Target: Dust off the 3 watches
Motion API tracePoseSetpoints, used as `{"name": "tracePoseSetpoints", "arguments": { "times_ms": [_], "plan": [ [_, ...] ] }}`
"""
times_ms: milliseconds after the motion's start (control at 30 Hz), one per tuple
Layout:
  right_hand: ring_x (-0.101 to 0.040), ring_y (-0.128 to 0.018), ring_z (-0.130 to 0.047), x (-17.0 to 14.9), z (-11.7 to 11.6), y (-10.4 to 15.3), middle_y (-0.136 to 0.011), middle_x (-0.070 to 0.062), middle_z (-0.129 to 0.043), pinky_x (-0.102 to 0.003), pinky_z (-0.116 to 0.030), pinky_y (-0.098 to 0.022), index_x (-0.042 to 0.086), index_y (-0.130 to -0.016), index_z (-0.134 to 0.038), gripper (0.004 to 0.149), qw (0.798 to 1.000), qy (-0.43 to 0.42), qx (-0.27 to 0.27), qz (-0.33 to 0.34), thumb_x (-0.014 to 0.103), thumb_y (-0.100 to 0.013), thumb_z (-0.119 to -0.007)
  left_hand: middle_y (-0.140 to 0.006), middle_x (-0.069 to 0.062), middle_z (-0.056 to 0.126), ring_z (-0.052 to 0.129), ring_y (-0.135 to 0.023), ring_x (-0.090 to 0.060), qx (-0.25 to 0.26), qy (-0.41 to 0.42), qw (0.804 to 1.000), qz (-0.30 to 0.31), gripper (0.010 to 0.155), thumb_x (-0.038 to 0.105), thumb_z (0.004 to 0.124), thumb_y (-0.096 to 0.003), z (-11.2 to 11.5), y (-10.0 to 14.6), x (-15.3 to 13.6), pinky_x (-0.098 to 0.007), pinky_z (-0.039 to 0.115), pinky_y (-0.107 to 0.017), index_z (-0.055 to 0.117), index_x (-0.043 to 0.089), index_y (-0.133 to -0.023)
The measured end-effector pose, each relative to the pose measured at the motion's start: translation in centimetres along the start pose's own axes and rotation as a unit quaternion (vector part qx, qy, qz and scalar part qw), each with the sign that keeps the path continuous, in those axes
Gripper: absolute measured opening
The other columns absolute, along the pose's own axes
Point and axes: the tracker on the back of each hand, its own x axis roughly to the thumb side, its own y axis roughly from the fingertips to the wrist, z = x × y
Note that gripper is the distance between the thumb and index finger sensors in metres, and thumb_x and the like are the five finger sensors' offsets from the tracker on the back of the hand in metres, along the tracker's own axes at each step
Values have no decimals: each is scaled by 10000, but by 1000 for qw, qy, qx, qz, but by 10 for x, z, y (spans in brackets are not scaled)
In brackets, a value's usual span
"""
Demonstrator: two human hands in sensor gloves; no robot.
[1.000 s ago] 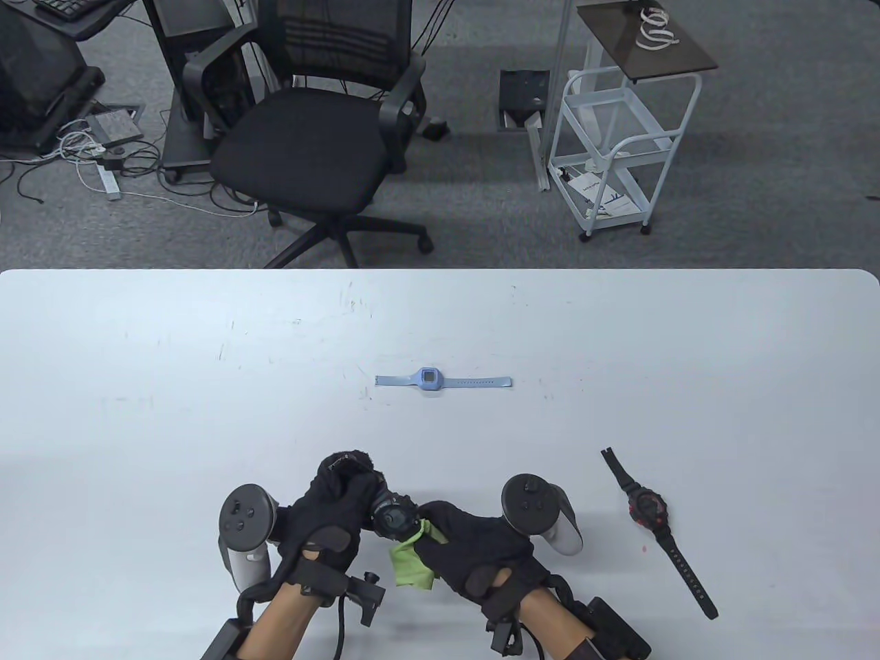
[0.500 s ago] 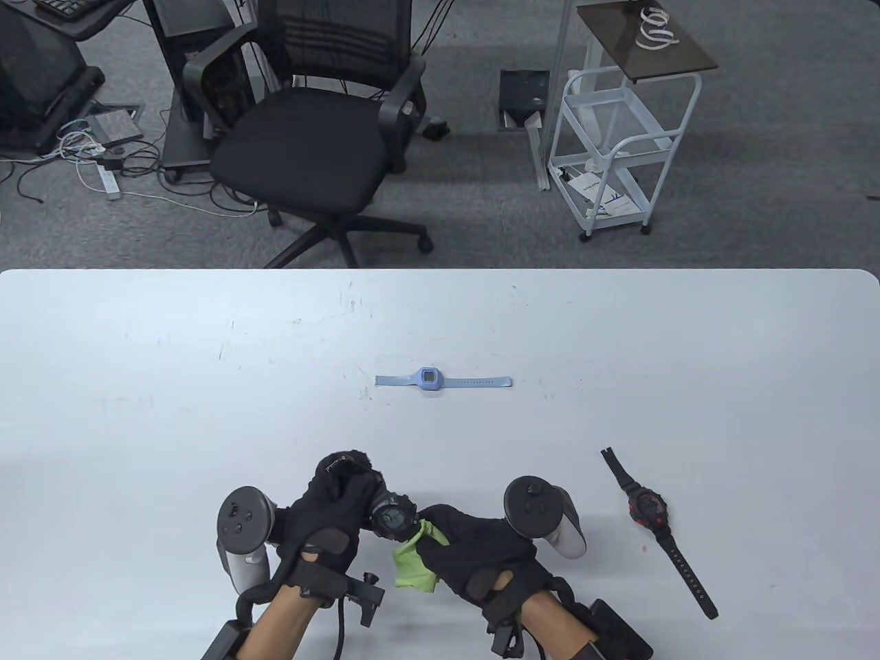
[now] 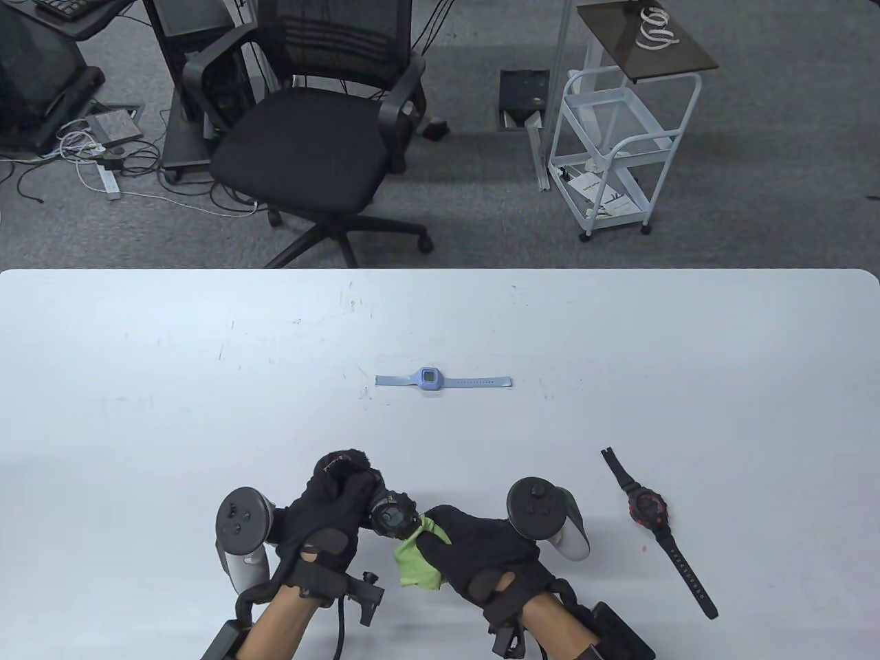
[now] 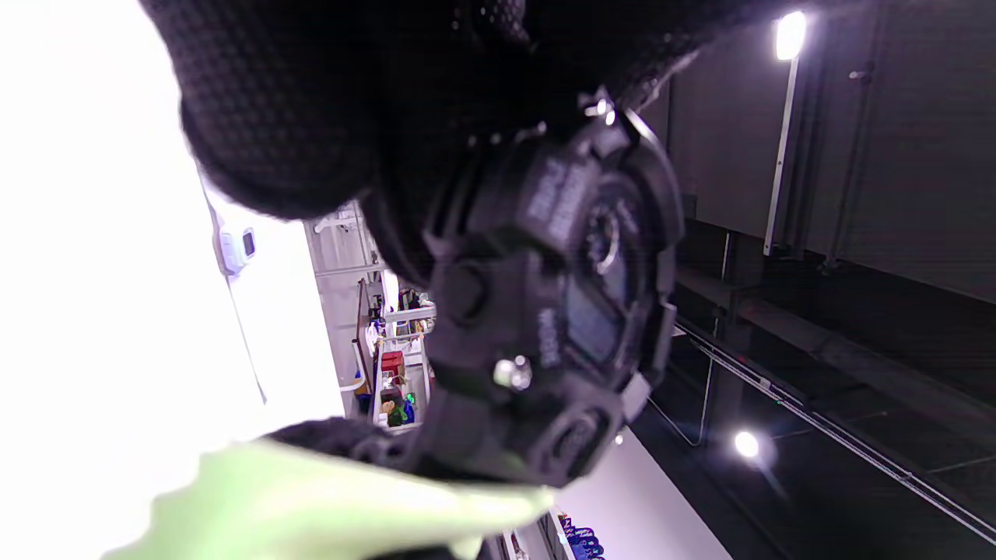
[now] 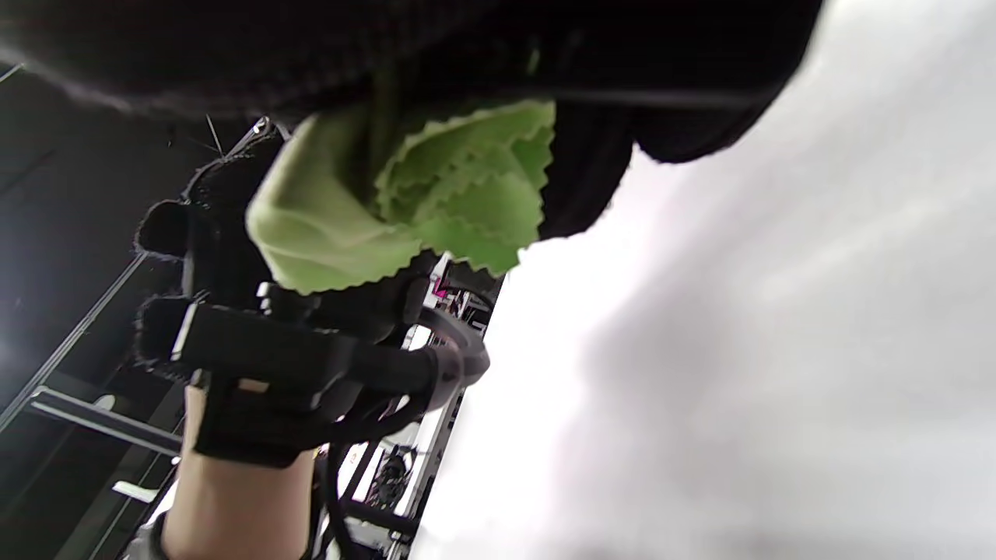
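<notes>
My left hand [image 3: 337, 495] grips a black digital watch [image 3: 393, 514] just above the table near its front edge. In the left wrist view the watch's face [image 4: 576, 311] fills the middle, with gloved fingers [image 4: 311, 101] curled round its strap. Against the watch's lower right side my right hand [image 3: 467, 543] presses a bunched green cloth [image 3: 414, 560], which it pinches. The right wrist view shows the cloth [image 5: 405, 210] under the glove. A light blue watch [image 3: 430, 379] lies flat at the table's centre. A black and red watch [image 3: 650, 512] lies flat to the right.
The white table [image 3: 172, 385] ends at a far edge beyond which stand a black office chair [image 3: 309, 137] and a white wire trolley [image 3: 612, 151]. Cables lie on the grey carpet at the far left.
My right hand and the cloth have shifted slightly down and left against the watch. The watch has turned a little in my left hand. Both other watches lie as before.
</notes>
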Motion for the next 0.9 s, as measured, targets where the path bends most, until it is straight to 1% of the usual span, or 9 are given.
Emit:
{"name": "tracePoseSetpoints", "arguments": {
  "times_ms": [67,167,333,433,567,633,700,800,900],
  "plan": [
    [-200,-788,-937,-1,0,0,-892,-17,-861,-542,-722,-657,131,-1058,-635,515,1000,5,5,-2,456,-675,-749,-760,-61,915,1111,-443,-218,-1,-3,1000,2,454,314,762,-497,0,0,0,-423,951,-356,718,154,-920],
    [-194,-768,-950,-2,1,1,-874,-15,-874,-540,-731,-645,137,-1052,-648,509,1000,2,-5,-5,464,-676,-750,-760,-62,914,1110,-446,-218,-2,0,1000,0,453,314,761,-497,1,0,-1,-424,950,-358,719,155,-919],
    [-164,-663,-1007,-4,3,4,-753,19,-945,-518,-776,-591,135,-958,-757,498,999,6,-43,-12,541,-677,-695,-764,-61,913,1111,-451,-226,2,5,1000,0,454,314,760,-497,-1,0,-1,-427,950,-360,716,155,-920],
    [-163,-659,-1010,-4,3,4,-747,17,-952,-514,-778,-593,134,-951,-768,494,999,8,-45,-15,539,-674,-708,-764,-61,912,1111,-452,-227,2,2,1000,1,455,314,760,-498,-1,0,-1,-427,950,-360,713,156,-922],
    [-193,-746,-961,-5,1,2,-842,-14,-897,-535,-736,-637,123,-1026,-686,503,1000,-7,-16,-7,485,-680,-727,-763,-63,914,1111,-449,-224,3,0,1000,4,454,314,762,-497,-2,0,0,-426,951,-359,716,156,-921],
    [-198,-767,-947,-5,1,2,-869,-18,-878,-541,-726,-647,131,-1044,-660,502,1000,-1,-11,-7,468,-679,-735,-762,-63,915,1111,-447,-223,4,-2,1000,5,454,313,762,-497,-2,0,0,-426,950,-359,717,156,-921],
    [-193,-750,-960,-5,2,2,-852,-16,-892,-538,-735,-637,131,-1031,-679,497,1000,-4,-15,-8,476,-678,-738,-761,-62,915,1110,-445,-222,4,-1,1000,4,453,313,762,-497,-2,0,-1,-425,951,-358,718,156,-920],
    [-175,-679,-1000,-6,4,4,-773,3,-939,-523,-765,-601,123,-974,-745,493,999,-6,-29,-13,517,-683,-697,-764,-61,914,1111,-450,-223,5,1,1000,4,453,314,761,-498,-2,0,0,-426,951,-359,716,157,-921],
    [-174,-685,-996,-6,4,4,-779,-1,-938,-523,-763,-606,118,-983,-740,494,1000,-5,-24,-17,504,-677,-702,-763,-61,915,1111,-450,-224,4,1,1000,3,453,313,762,-498,-1,0,0,-426,951,-359,716,157,-921]
  ]
}}
